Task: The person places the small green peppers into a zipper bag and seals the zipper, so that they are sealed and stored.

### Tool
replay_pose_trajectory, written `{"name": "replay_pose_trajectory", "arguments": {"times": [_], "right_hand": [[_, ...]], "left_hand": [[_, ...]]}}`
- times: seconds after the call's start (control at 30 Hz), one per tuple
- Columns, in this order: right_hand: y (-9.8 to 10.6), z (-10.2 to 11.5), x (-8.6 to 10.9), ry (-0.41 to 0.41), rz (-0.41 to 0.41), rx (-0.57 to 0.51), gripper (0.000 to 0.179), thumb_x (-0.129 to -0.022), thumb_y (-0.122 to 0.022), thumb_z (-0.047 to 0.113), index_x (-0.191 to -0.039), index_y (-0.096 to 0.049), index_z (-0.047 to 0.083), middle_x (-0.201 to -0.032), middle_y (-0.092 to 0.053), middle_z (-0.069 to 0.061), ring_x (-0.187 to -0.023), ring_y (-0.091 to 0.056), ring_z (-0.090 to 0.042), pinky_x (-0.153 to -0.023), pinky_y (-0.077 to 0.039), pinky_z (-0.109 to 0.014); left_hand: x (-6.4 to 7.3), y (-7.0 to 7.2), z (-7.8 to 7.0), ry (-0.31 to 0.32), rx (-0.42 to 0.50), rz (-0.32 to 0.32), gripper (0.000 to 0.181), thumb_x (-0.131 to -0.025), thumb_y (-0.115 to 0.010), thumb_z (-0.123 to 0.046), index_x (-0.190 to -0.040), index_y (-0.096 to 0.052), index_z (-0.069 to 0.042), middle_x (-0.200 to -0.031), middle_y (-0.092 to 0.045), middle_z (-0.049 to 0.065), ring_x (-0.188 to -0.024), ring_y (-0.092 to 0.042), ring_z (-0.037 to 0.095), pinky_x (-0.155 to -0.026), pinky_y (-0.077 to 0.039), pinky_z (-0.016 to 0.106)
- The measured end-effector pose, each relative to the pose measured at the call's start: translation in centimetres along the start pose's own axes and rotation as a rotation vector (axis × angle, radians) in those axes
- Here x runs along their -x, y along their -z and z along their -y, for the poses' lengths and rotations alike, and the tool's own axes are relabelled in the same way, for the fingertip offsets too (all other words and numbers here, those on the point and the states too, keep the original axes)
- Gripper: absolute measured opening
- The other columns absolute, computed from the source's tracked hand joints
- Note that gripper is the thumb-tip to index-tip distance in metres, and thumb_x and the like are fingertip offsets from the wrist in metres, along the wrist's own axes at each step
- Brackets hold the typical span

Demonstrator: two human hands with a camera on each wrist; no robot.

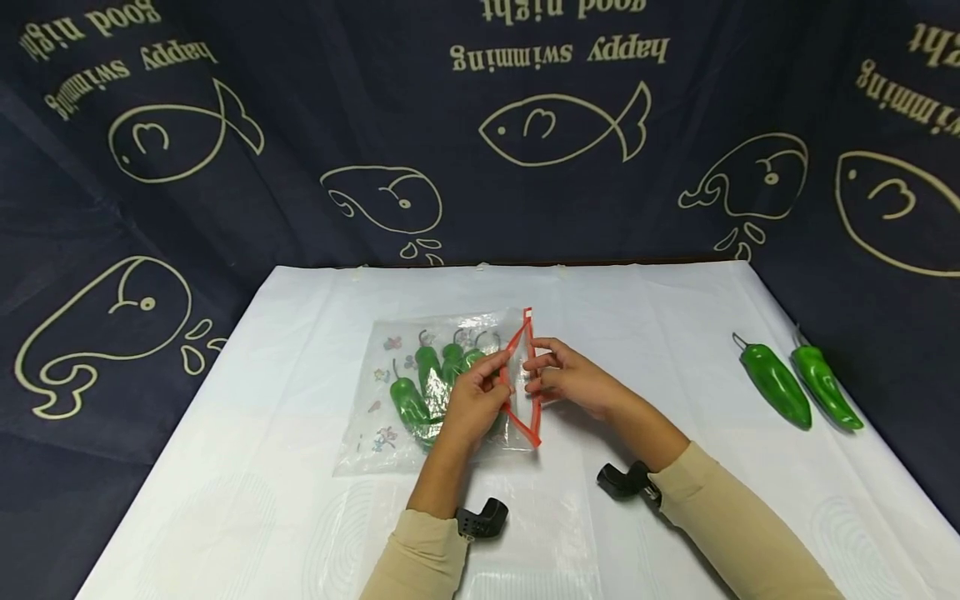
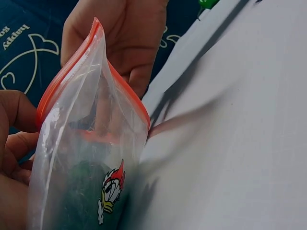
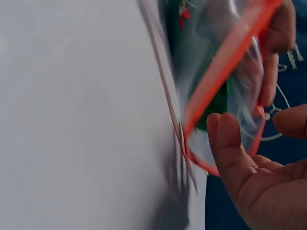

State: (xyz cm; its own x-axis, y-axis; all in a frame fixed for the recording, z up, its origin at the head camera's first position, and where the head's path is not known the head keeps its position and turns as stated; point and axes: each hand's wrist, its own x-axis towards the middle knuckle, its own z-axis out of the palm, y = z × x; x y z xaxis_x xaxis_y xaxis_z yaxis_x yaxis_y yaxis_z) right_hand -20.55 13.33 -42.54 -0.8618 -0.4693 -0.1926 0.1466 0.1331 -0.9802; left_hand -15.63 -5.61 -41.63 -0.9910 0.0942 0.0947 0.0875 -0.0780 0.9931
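Observation:
A clear zip bag (image 1: 358, 446) with a red zip edge (image 1: 536, 408) lies on the white table, its mouth parted toward the right. Inside are several green peppers (image 1: 408, 402), seen through printed plastic. My left hand (image 1: 474, 407) lies over the bag and pinches one lip of the red edge between thumb and fingers. At the mouth is my right hand (image 1: 576, 380), its loosely bent fingers reaching into the opening. In the right wrist view, its fingertips (image 3: 227, 130) overlap the parted mouth and the thumb stands apart.
Two green peppers, one nearer (image 1: 777, 387) and one beside it (image 1: 825, 385), lie at the table's right side. Another clear plastic sheet or bag (image 1: 540, 533) lies flat in front. A dark printed cloth (image 1: 570, 217) hangs behind the table (image 1: 225, 467).

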Motion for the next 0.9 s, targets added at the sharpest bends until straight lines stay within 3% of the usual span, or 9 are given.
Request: {"name": "replay_pose_trajectory", "arguments": {"times": [0.27,0.5,0.9], "right_hand": [[3.5,-0.2,1.6,0.021,-0.051,0.12,0.061,-0.093,-0.053,0.002,-0.149,-0.03,-0.005,-0.139,-0.044,-0.03,-0.112,-0.06,-0.039,-0.087,-0.054,-0.043],[6.7,-0.2,3.1,0.035,-0.079,0.209,0.053,-0.098,-0.05,0.006,-0.146,-0.034,-0.008,-0.138,-0.044,-0.031,-0.116,-0.057,-0.04,-0.087,-0.053,-0.038],[10.7,0.0,6.4,0.023,-0.119,0.381,0.056,-0.102,-0.053,0.015,-0.149,-0.031,-0.006,-0.14,-0.044,-0.031,-0.12,-0.053,-0.041,-0.088,-0.053,-0.042]], "left_hand": [[-1.2,0.2,2.8,0.016,0.006,-0.03,0.052,-0.08,-0.058,0.016,-0.132,-0.059,0.007,-0.134,-0.055,0.021,-0.075,-0.05,0.008,-0.058,-0.046,0.015],[-1.1,0.3,2.8,0.01,0.018,-0.032,0.053,-0.079,-0.059,0.014,-0.131,-0.062,0.004,-0.132,-0.056,0.018,-0.075,-0.051,0.008,-0.059,-0.047,0.015],[-1.1,0.3,2.8,0.018,0.011,-0.033,0.053,-0.079,-0.057,0.015,-0.13,-0.062,0.004,-0.131,-0.056,0.02,-0.076,-0.05,0.009,-0.059,-0.046,0.014]]}}
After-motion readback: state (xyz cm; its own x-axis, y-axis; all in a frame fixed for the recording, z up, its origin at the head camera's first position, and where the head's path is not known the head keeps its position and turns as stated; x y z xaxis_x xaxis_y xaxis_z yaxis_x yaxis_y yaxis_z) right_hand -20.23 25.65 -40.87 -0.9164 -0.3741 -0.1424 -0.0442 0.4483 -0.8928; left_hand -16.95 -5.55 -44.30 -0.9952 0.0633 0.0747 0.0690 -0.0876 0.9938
